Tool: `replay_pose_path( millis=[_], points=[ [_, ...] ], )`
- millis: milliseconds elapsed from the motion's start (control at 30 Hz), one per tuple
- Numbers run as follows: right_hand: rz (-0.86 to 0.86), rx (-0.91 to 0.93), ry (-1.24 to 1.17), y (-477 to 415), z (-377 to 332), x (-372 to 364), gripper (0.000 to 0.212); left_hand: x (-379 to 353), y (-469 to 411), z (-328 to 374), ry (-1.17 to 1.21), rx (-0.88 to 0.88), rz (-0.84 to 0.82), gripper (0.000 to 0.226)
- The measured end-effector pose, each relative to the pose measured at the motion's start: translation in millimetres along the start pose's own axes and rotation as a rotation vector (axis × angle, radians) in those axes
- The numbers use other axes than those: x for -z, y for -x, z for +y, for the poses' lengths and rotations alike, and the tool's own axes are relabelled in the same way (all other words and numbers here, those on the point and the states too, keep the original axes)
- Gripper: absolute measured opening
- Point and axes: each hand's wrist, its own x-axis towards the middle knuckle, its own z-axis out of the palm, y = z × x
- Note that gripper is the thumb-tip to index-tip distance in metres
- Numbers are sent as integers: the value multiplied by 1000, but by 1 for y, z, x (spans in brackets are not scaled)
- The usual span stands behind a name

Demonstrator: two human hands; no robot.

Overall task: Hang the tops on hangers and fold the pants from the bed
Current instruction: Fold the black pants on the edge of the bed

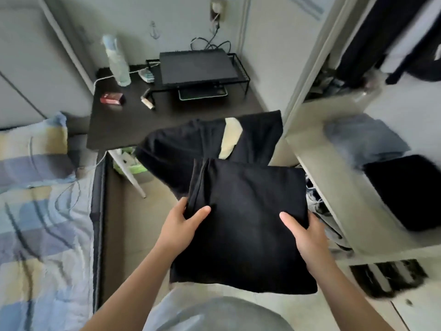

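Note:
I hold a folded black garment (245,223), a flat square bundle, in the air in front of me. My left hand (181,223) grips its left edge with the thumb on top. My right hand (303,232) grips its right edge, thumb on top as well. Behind the bundle lies another black garment (191,144) with a pale patch, draped over the near corner of the dark desk (119,125). The bed (43,211), with a blue and yellow checked sheet, fills the left side.
An open wardrobe stands at the right; its shelf (334,177) holds a folded blue pile (362,139) and a folded black pile (410,189). The desk carries a laptop on a wire stand (195,65), a bottle (117,60) and a red box (111,98). A green-lined bin (128,163) sits under it.

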Motion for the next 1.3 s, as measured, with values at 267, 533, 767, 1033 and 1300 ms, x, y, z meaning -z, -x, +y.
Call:
replay_pose_path(
  millis=[267, 533, 767, 1033, 1300],
  points=[
    [402, -65, -132, -61, 9, 78, 22, -117, -128, 80, -147, -127, -380, 49],
    [724, -202, -287, -109, -2, 120, 23, -226, -235, 135, -219, -83, -811, 36],
    [848, -292, -292, -136, -7, 127, 33, -306, -289, 157, -266, -24, -862, 18],
    [863, -275, -328, -187, -2, 180, 39, -394, -317, 185, -342, -45, -834, 19],
    [860, -234, -519, -278, 29, 230, 59, -489, -370, 202, -407, -154, -704, 19]
  ],
)
